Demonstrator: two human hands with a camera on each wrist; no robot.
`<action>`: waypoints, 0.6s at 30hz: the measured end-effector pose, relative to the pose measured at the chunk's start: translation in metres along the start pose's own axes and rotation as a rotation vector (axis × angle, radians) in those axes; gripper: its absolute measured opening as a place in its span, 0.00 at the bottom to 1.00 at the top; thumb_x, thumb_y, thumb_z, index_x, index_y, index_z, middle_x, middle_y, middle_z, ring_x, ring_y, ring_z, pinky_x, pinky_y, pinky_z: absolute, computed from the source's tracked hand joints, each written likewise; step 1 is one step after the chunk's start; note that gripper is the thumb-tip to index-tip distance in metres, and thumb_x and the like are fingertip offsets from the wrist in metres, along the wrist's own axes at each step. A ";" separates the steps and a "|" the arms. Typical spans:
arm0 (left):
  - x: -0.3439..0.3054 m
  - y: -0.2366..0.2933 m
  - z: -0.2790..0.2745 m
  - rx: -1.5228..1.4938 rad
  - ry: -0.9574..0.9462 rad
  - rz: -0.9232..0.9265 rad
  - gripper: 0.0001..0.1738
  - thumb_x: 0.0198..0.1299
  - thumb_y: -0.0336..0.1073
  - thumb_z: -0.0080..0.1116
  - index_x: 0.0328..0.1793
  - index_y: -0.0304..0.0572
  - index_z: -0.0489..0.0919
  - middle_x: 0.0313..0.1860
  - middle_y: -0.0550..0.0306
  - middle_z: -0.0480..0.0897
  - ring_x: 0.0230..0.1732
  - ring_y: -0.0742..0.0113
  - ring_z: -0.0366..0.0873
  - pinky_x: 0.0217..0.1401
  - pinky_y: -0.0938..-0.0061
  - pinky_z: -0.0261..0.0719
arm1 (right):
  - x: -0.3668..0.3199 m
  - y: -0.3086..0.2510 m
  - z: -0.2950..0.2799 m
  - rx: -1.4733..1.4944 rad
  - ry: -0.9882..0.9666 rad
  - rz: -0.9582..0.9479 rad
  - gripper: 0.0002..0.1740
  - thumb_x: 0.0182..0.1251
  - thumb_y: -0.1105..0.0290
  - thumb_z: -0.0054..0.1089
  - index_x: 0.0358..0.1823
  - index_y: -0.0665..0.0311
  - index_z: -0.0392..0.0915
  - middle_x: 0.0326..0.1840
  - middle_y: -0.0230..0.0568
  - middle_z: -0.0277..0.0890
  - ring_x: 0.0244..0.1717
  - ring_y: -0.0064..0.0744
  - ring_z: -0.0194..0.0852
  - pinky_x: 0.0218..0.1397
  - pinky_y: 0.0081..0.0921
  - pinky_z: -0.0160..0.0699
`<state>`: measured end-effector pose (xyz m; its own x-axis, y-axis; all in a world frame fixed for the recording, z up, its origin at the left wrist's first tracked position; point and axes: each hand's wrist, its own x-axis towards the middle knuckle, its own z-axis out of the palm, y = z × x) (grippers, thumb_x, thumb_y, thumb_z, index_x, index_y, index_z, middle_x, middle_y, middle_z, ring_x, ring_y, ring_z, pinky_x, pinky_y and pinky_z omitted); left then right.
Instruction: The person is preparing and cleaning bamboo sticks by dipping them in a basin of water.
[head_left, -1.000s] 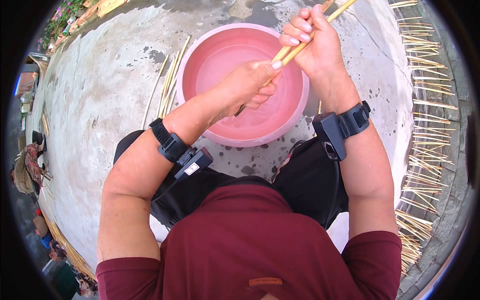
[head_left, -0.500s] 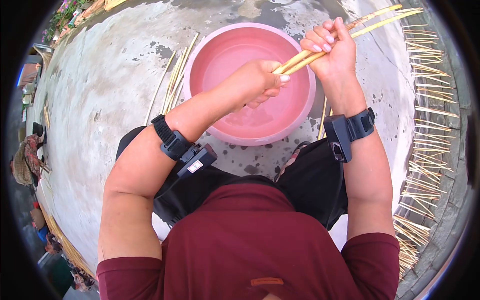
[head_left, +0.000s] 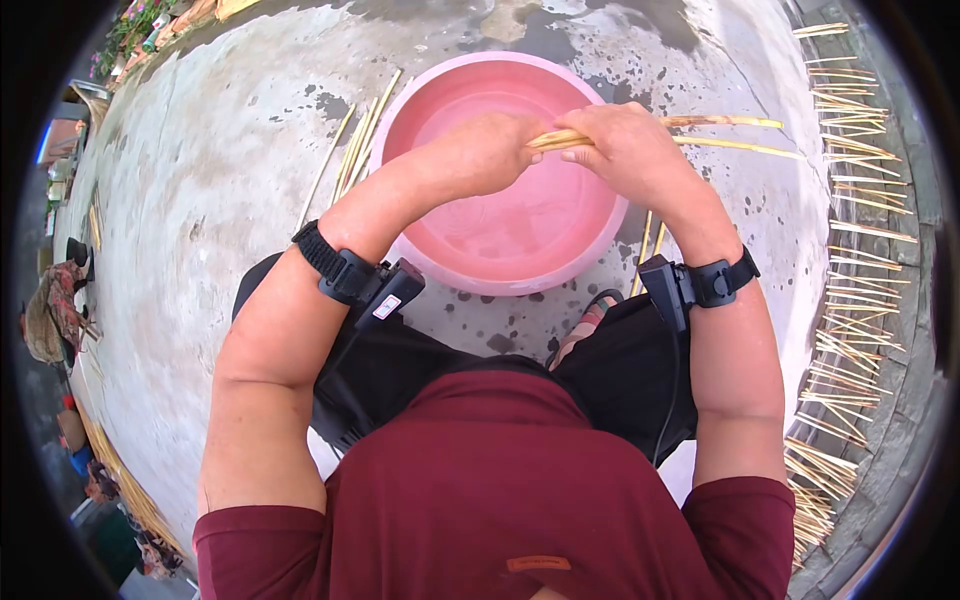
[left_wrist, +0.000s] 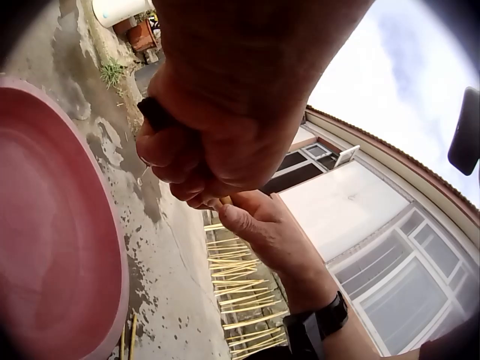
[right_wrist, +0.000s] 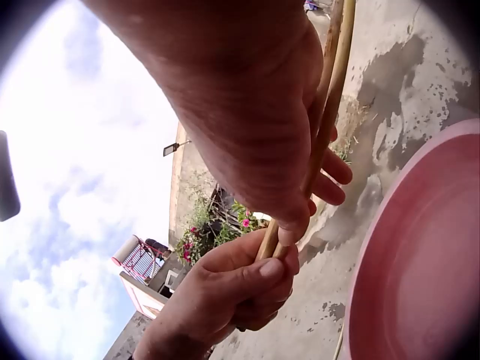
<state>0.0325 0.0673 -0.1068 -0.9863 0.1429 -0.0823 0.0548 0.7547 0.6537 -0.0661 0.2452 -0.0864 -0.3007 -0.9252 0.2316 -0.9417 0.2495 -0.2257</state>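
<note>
In the head view two long yellowish sticks (head_left: 560, 139) run across above the far right part of a pink basin (head_left: 520, 280). My left hand (head_left: 487, 152) grips their near ends in a fist, and a dark stub (left_wrist: 155, 114) pokes out of that fist in the left wrist view. Close beside it, my right hand (head_left: 632, 148) holds the same sticks, back of the hand up, its thumb against them. Past the right hand the sticks spread apart, one brownish along its length. The right wrist view has both thumbs nearly meeting on the sticks (right_wrist: 330, 97).
More thin sticks (head_left: 352, 150) lie on the concrete left of the basin, and a couple (head_left: 648, 245) near the right knee. A long row of sticks (head_left: 865, 255) lines the ground's right edge. A sandalled foot (head_left: 585, 325) is close to the basin.
My right hand has turned over from palm up to back up, moved lower and slid towards the left hand. The sticks' far ends have swung down from the upper right.
</note>
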 end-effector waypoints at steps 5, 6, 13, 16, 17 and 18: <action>-0.001 -0.015 -0.021 0.031 0.314 0.140 0.19 0.57 0.32 0.59 0.56 0.44 0.73 0.40 0.49 0.79 0.36 0.54 0.78 0.40 0.67 0.75 | -0.002 -0.002 -0.019 0.179 -0.244 0.399 0.10 0.63 0.63 0.55 0.33 0.62 0.75 0.24 0.43 0.74 0.29 0.42 0.73 0.33 0.38 0.68; 0.001 -0.018 -0.030 0.096 0.486 0.201 0.21 0.57 0.32 0.59 0.58 0.45 0.72 0.42 0.50 0.79 0.37 0.56 0.79 0.41 0.68 0.77 | -0.001 0.001 -0.020 0.244 -0.228 0.463 0.11 0.64 0.62 0.55 0.32 0.63 0.75 0.22 0.42 0.73 0.27 0.39 0.73 0.32 0.35 0.68; 0.009 -0.017 -0.037 -1.439 0.295 -0.192 0.16 0.61 0.31 0.59 0.54 0.39 0.72 0.48 0.51 0.79 0.43 0.67 0.79 0.47 0.72 0.78 | -0.002 0.017 -0.011 0.864 -0.009 0.660 0.15 0.66 0.60 0.55 0.28 0.64 0.76 0.19 0.24 0.67 0.24 0.15 0.65 0.26 0.19 0.62; 0.014 0.003 -0.013 -1.385 0.448 -0.056 0.10 0.61 0.29 0.57 0.48 0.40 0.72 0.43 0.53 0.81 0.42 0.69 0.80 0.47 0.71 0.78 | -0.002 0.002 -0.005 0.959 0.052 0.679 0.14 0.64 0.61 0.57 0.26 0.63 0.75 0.17 0.26 0.66 0.20 0.15 0.61 0.24 0.17 0.60; 0.016 0.007 -0.009 -1.359 0.494 -0.010 0.09 0.61 0.28 0.56 0.47 0.40 0.72 0.42 0.53 0.81 0.42 0.69 0.80 0.47 0.71 0.78 | 0.000 -0.008 -0.005 0.928 0.057 0.693 0.13 0.64 0.62 0.57 0.26 0.63 0.75 0.16 0.26 0.66 0.19 0.14 0.62 0.23 0.17 0.60; 0.020 0.013 -0.008 -1.333 0.540 0.033 0.08 0.61 0.27 0.56 0.46 0.40 0.72 0.41 0.53 0.81 0.41 0.68 0.80 0.48 0.70 0.79 | 0.002 -0.015 -0.008 0.899 0.060 0.708 0.13 0.64 0.62 0.57 0.26 0.63 0.75 0.16 0.26 0.67 0.18 0.14 0.62 0.22 0.16 0.61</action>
<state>0.0126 0.0742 -0.0939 -0.9411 -0.3358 0.0386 0.1924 -0.4382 0.8781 -0.0535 0.2418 -0.0754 -0.7499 -0.6373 -0.1777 -0.1165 0.3916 -0.9127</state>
